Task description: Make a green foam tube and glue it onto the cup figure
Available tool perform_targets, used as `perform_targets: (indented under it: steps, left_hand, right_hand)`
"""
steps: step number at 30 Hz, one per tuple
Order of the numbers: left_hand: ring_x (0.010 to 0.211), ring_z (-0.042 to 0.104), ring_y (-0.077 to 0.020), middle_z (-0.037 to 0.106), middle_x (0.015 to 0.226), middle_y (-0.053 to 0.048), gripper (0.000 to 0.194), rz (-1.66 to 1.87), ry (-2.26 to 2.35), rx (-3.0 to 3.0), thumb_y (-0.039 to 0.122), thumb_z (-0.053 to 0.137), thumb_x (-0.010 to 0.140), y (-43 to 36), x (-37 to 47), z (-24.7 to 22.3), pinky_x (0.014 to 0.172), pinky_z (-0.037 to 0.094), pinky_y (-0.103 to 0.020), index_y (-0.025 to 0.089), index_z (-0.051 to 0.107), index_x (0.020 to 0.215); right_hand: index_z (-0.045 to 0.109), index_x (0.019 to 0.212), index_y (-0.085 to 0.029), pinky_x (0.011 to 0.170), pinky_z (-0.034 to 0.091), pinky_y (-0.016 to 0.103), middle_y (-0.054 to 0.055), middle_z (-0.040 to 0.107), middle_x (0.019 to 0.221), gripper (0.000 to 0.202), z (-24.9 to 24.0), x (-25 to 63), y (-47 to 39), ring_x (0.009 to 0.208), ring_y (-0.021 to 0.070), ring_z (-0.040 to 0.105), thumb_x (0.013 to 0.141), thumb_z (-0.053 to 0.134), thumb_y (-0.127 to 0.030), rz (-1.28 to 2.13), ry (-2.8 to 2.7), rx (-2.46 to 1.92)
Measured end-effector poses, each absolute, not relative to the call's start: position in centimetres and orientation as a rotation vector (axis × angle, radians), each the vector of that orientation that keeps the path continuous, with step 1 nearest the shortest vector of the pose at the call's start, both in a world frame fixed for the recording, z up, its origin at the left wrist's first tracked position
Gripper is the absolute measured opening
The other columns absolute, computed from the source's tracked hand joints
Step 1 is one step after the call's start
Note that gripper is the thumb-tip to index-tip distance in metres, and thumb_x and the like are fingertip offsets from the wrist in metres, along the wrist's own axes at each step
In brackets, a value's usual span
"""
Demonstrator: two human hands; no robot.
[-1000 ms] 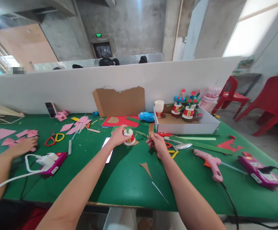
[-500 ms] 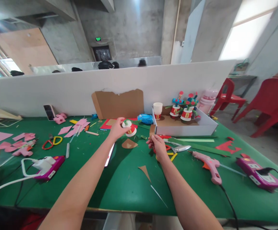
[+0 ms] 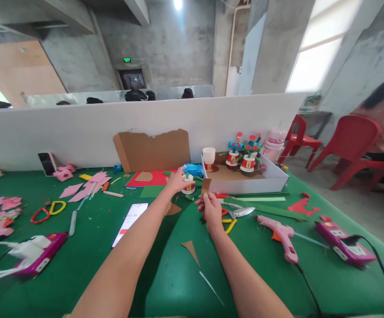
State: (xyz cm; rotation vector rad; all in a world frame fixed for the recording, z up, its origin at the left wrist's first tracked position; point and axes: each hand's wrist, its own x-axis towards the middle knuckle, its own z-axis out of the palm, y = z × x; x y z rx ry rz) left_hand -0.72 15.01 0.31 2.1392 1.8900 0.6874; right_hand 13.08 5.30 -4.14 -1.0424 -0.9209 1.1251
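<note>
My left hand [image 3: 176, 181] grips a small red-and-white paper cup [image 3: 188, 187] by its left side and top. Green coiled strips [image 3: 198, 178] stick out from the cup, which looks upright at the table surface; the fingers partly hide it. Pinched in my right hand [image 3: 211, 210] is a small brown cardboard strip [image 3: 206, 185], held up on end. Scissors [image 3: 240, 213] with red and yellow handles lie just beside and partly behind that hand. A cut brown cardboard piece [image 3: 173, 209] rests below my left wrist.
A white box [image 3: 251, 187] holds decorated cups and a plain-topped cup [image 3: 208, 159]. On the right are a pink glue gun [image 3: 278, 232] and a purple power strip [image 3: 344, 247] with cords. A phone [image 3: 130, 223] lies left of centre; pink scraps [image 3: 94, 183] lie farther left.
The view has turned and shifted, so the table things sit farther left. My left hand has brought the cup from tilted to upright, closer to my right hand. The cardboard strip stays in my right hand.
</note>
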Motion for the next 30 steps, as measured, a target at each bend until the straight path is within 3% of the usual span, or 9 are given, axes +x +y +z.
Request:
perform_targets:
  steps: [3, 6, 10, 15, 21, 27, 30]
  left_hand:
    - [0.1, 0.058, -0.0261, 0.064, 0.109, -0.009, 0.045, 0.688, 1.891, 2.195, 0.051, 0.057, 0.074, 13.7, -4.3, 1.0, 0.078, 0.043, -0.034, 0.022, 0.053, 0.107]
    - [0.082, 0.06, -0.0236, 0.065, 0.086, -0.006, 0.026, 0.244, 1.879, 2.19, 0.044, 0.059, 0.072, 11.8, -7.8, 0.7, 0.067, 0.043, -0.029, 0.021, 0.058, 0.084]
    - [0.089, 0.058, -0.0244, 0.06, 0.1, -0.005, 0.046, -0.029, 1.695, 2.172, 0.04, 0.071, 0.055, 10.0, -9.7, -1.2, 0.067, 0.043, -0.028, 0.023, 0.056, 0.095]
    - [0.086, 0.056, -0.0218, 0.054, 0.1, -0.005, 0.036, -0.094, 1.568, 2.166, 0.037, 0.068, 0.058, 10.2, -9.8, -2.3, 0.071, 0.044, -0.029, 0.021, 0.055, 0.087]
    - [0.098, 0.053, -0.0219, 0.049, 0.108, -0.002, 0.058, -0.024, 1.514, 2.179, 0.036, 0.073, 0.052, 11.0, -10.1, -2.1, 0.081, 0.044, -0.03, 0.028, 0.051, 0.105]
    - [0.085, 0.054, -0.0204, 0.053, 0.095, -0.001, 0.05, -0.107, 1.554, 2.182, 0.034, 0.075, 0.046, 11.4, -9.4, -1.5, 0.066, 0.043, -0.027, 0.022, 0.047, 0.085]
    - [0.063, 0.054, -0.0163, 0.053, 0.072, 0.003, 0.039, -0.023, 1.502, 2.028, 0.032, 0.071, 0.055, 10.9, -10.3, -0.9, 0.052, 0.039, -0.024, 0.022, 0.044, 0.082]
  right_hand:
    - [0.051, 0.069, -0.021, 0.041, 0.037, 0.023, 0.0, 0.059, 0.054, 0.038, -4.1, 13.0, 5.3, 0.041, 0.0099, 0.046, 0.071, 0.055, -0.059, 1.142, -0.911, -1.025]
    - [0.051, 0.069, -0.021, 0.041, 0.037, 0.023, 0.0, 0.06, 0.054, 0.038, -4.0, 12.7, 5.1, 0.04, 0.0092, 0.045, 0.071, 0.055, -0.058, 1.17, -0.927, -1.004]
    - [0.051, 0.068, -0.02, 0.041, 0.037, 0.022, 0.001, 0.061, 0.055, 0.039, -4.0, 12.3, 4.9, 0.04, 0.0091, 0.045, 0.069, 0.057, -0.058, 1.202, -0.963, -1.007]
    - [0.05, 0.066, -0.02, 0.04, 0.036, 0.022, 0.001, 0.061, 0.054, 0.04, -4.1, 12.2, 4.8, 0.04, 0.0087, 0.044, 0.067, 0.058, -0.059, 1.219, -0.968, -1.023]
    - [0.05, 0.065, -0.02, 0.039, 0.035, 0.021, -0.001, 0.059, 0.051, 0.04, -4.0, 11.9, 4.7, 0.039, 0.0075, 0.044, 0.064, 0.059, -0.059, 1.25, -0.972, -1.041]
    - [0.05, 0.063, -0.019, 0.038, 0.034, 0.02, -0.001, 0.059, 0.049, 0.039, -3.9, 11.8, 4.5, 0.037, 0.007, 0.043, 0.063, 0.059, -0.057, 1.249, -0.997, -1.027]
    - [0.05, 0.063, -0.019, 0.037, 0.034, 0.019, -0.001, 0.059, 0.049, 0.039, -4.0, 11.8, 4.5, 0.037, 0.0068, 0.043, 0.063, 0.059, -0.057, 1.252, -0.978, -1.031]
